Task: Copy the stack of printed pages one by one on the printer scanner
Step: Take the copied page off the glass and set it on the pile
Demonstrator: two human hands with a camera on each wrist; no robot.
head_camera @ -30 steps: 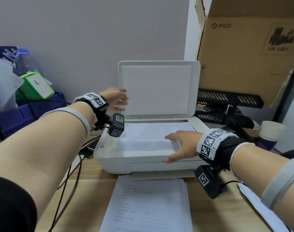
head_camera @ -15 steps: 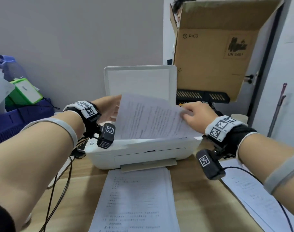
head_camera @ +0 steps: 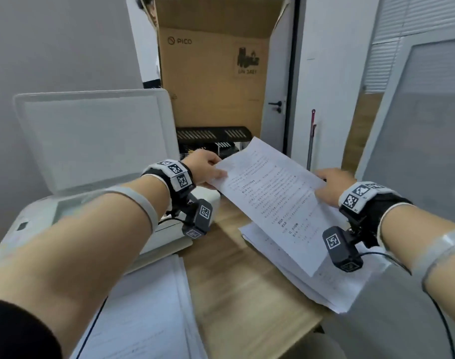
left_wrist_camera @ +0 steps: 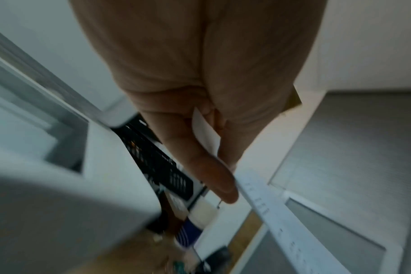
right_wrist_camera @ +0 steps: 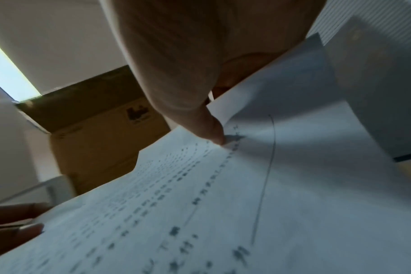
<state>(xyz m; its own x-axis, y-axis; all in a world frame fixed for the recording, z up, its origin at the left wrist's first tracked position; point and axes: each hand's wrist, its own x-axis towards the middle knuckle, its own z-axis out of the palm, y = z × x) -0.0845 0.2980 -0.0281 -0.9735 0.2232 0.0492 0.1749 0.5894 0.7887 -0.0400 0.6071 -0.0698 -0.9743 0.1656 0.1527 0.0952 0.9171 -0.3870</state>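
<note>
— Both hands hold one printed page (head_camera: 273,200) in the air, to the right of the printer (head_camera: 97,193). The left hand (head_camera: 204,168) pinches the page's far left corner, thumb on top, fingers beneath.

— And the right hand (head_camera: 333,186)?

— It pinches the right edge, thumb pressed onto the printed side, as the right wrist view shows; the other fingers are hidden behind the paper.

— How does the page lie?

— Printed side up, tilted, its far end higher. Its near end hangs over a loose pile of sheets (head_camera: 311,278) on the right part of the worktop (head_camera: 236,288); whether they touch cannot be told.

— The scanner?

— Its lid (head_camera: 91,136) stands open at the left. The glass is mostly hidden by the left forearm.

— Anything else?

— A stack of pages (head_camera: 154,307) lies on the worktop near the printer's front. A cardboard box (head_camera: 210,79) stands far behind, above a black tray (head_camera: 210,134).
</note>
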